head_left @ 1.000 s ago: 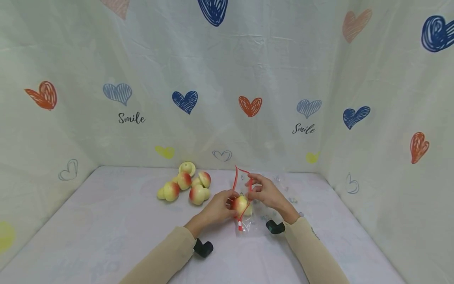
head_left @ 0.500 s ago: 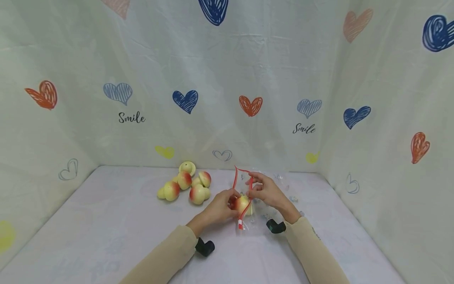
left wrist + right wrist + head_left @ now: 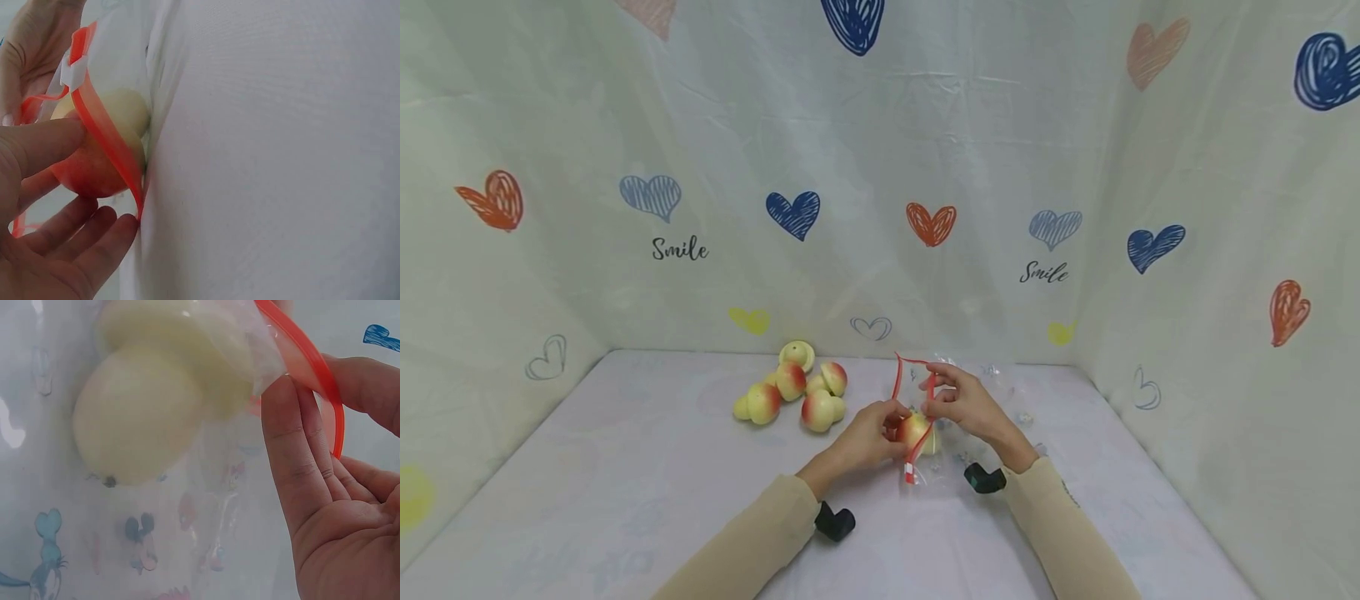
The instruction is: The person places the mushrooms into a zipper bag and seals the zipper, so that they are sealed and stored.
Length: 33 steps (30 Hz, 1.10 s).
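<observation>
A clear zip bag (image 3: pixel 187 537) with a red zip strip and cartoon prints lies at the middle of the table, its mouth spread open to the left. In that mouth sits a red-and-yellow, two-lobed toy fruit (image 3: pixel 913 432); the right wrist view shows its pale lobes through the plastic. My left hand (image 3: pixel 872 435) holds the fruit's red side, thumb above and fingers below. With thumb and fingers, my right hand (image 3: pixel 964 407) pinches the far side of the red rim. A white slider (image 3: pixel 74 74) sits on the strip in the left wrist view.
To the left, several similar toy fruits (image 3: pixel 763 403) lie in a loose group near the back of the table (image 3: pixel 662 500). A curtain (image 3: pixel 880 133) printed with hearts encloses the table's back and sides. Dark wrist cameras (image 3: pixel 835 522) hang under both sleeves.
My left hand and the fruit have shifted slightly right, further into the bag's mouth. The right hand stays almost still on the rim.
</observation>
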Motion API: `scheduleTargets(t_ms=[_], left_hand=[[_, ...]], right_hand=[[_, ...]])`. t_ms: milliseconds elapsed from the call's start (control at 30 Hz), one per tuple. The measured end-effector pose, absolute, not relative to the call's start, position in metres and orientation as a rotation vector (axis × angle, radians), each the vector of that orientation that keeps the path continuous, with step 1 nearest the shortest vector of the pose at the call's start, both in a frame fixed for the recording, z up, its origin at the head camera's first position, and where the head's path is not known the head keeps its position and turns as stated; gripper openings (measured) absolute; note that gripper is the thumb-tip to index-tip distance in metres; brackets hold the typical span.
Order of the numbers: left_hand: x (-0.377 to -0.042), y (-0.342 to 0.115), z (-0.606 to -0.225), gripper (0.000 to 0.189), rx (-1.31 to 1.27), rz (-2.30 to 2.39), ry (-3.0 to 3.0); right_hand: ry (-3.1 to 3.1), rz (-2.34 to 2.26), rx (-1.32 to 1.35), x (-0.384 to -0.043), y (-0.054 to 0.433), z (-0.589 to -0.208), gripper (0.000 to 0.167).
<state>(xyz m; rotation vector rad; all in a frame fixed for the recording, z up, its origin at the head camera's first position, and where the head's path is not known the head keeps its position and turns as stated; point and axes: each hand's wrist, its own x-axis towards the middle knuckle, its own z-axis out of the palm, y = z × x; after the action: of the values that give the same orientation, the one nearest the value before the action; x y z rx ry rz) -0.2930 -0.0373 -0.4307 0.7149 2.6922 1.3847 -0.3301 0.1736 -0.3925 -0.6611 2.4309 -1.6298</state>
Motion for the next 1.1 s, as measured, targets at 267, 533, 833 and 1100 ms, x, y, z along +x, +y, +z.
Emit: scheduleTargets(t_ms=[267,533,833,1100], left_hand=[[-0.293,-0.040,-0.432,0.046,0.752,1.425,2.653],[-0.295,-0.038,-0.431,0.036,0.732,1.494,2.616],[-0.296,-0.033,-0.428,0.038,0.719,1.503,2.577],[-0.296,-0.032,-0.427,0.038,0.736,1.518,2.560]], right_hand=[[2.423,-1.614,-0.625,-0.329,0.173,-0.387,0.067],[2.396,-1.598,-0.632,-0.310,0.168,-0.364,0.065],[2.371,-1.642,-0.649,-0.311,0.169,-0.364,0.066],[2.374,-1.643,-0.649,-0.311,0.169,-0.364,0.066]])
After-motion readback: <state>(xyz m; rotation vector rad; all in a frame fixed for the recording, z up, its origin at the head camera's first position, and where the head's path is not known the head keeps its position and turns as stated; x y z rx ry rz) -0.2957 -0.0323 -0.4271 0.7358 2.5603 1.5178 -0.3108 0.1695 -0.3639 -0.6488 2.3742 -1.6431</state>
